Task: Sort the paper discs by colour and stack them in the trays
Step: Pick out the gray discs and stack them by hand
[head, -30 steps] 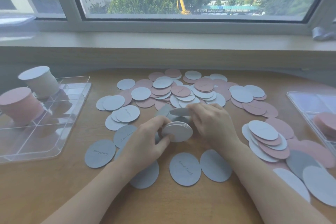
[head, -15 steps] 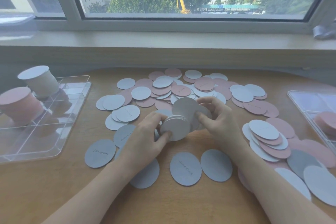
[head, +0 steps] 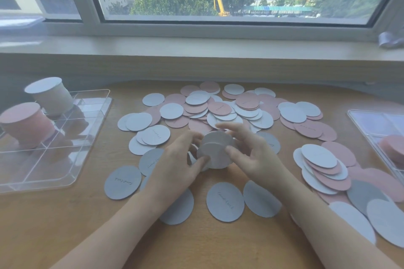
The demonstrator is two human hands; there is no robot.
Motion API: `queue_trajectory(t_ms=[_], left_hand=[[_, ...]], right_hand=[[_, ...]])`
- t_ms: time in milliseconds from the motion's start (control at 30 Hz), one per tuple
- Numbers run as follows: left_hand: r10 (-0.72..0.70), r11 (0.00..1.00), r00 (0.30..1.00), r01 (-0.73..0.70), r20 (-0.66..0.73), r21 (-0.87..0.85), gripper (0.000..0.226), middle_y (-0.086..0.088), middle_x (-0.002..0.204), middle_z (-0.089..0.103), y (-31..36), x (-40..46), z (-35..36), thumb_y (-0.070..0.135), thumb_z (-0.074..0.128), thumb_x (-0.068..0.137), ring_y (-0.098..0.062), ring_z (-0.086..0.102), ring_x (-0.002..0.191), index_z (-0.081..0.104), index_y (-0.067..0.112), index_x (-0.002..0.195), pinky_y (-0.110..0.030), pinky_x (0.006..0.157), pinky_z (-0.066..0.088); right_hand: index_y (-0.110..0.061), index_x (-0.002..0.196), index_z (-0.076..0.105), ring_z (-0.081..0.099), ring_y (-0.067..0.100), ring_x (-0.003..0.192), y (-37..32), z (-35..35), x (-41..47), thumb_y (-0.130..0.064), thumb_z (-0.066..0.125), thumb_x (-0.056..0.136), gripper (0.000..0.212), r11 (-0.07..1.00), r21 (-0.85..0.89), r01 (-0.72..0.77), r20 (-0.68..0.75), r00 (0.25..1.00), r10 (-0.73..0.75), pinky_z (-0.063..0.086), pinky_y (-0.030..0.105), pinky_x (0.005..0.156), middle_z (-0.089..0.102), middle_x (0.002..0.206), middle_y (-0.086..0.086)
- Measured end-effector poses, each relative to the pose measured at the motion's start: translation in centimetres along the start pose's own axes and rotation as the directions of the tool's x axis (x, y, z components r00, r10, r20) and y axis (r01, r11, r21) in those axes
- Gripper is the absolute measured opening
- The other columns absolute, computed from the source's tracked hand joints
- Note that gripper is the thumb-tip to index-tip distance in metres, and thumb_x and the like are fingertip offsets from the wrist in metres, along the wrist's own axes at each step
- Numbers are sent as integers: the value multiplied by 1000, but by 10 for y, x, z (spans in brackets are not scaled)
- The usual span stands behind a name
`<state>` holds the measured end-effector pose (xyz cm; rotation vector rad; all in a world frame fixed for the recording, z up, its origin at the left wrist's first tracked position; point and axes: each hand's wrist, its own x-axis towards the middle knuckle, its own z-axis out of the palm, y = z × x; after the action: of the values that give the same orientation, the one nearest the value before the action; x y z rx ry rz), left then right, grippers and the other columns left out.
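A small stack of grey-white discs (head: 216, 148) is held between both hands above the middle of the table. My left hand (head: 177, 164) grips its left edge and my right hand (head: 255, 155) steadies its right side and top. Loose pink and grey-white discs (head: 220, 108) lie scattered over the wooden table. A clear tray (head: 65, 159) on the left holds a tall pink stack (head: 24, 124) and a tall white stack (head: 50, 96). Another clear tray (head: 371, 122) at the right edge holds a short pink stack (head: 393, 148).
Single grey discs (head: 225, 202) lie close to my forearms near the front edge. An overlapping heap of pink and white discs (head: 323, 168) sits on the right. A window sill (head: 196, 48) runs along the far side of the table.
My right hand picked a grey-white disc off the table and laid it on the stack. The stack now sits squared between both hands, lifted slightly.
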<state>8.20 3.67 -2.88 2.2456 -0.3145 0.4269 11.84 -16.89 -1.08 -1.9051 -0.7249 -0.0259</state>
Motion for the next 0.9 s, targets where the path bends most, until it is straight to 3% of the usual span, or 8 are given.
queue_trajectory(t_ms=[100,167,300,433,500,667,767,900], left_hand=[[71,994,997,-75,41,85,22,13,102,59,-5,1,1,20,73,88,-10,59,89,59,27,104,-27,72,48],[98,979,993,-108,63,171,21,14,106,61,-9,2,1,28,70,92,-7,56,91,63,24,111,-25,78,45],[87,960,990,-113,112,257,46,14,111,62,-12,3,2,39,64,95,-11,51,99,57,24,138,-28,88,44],[112,967,991,-126,75,223,32,21,103,58,-9,3,-1,46,57,94,-9,52,95,64,28,120,-29,85,44],[104,963,994,-106,22,247,28,21,99,59,-9,4,-6,49,53,96,-8,52,95,67,30,111,-26,83,43],[-141,857,965,232,-223,460,28,6,110,57,-33,17,-34,39,59,95,-20,51,106,64,25,119,-36,76,47],[-377,698,891,453,-254,555,42,-6,120,52,-52,21,-51,48,59,93,-28,45,115,58,21,125,-41,90,42],[-488,617,831,545,-267,568,54,-9,122,51,-61,24,-57,62,57,89,-28,42,118,54,20,124,-37,95,36]], right_hand=[[-30,139,48,60,6,94,1,7,1,-16,56,91,51,954,-291,64,109,993,-33,40,15,82,59,113,-26],[-31,144,41,53,1,110,3,10,2,-17,57,92,56,919,-387,80,151,988,-22,40,16,89,52,127,-21],[-26,149,36,47,6,119,5,9,4,-15,58,92,62,881,-460,106,172,985,-29,37,20,99,49,129,-14],[-25,139,49,47,-19,98,4,8,3,-11,65,89,55,904,-416,102,133,990,-51,34,6,85,57,127,-14],[-26,132,55,49,-20,95,5,6,2,-9,68,87,49,927,-368,72,77,996,-47,35,4,82,61,122,-18],[-27,128,59,52,-17,100,7,0,-1,-8,69,86,47,942,-336,12,-2,1000,-13,35,4,85,55,113,-36],[-28,128,59,53,-15,104,6,1,-1,-8,70,86,48,942,-334,16,-3,1000,-18,36,4,87,57,116,-33],[-29,127,60,52,-18,99,7,2,-2,-8,70,86,47,939,-342,19,-1,1000,-21,34,3,84,56,112,-36]])
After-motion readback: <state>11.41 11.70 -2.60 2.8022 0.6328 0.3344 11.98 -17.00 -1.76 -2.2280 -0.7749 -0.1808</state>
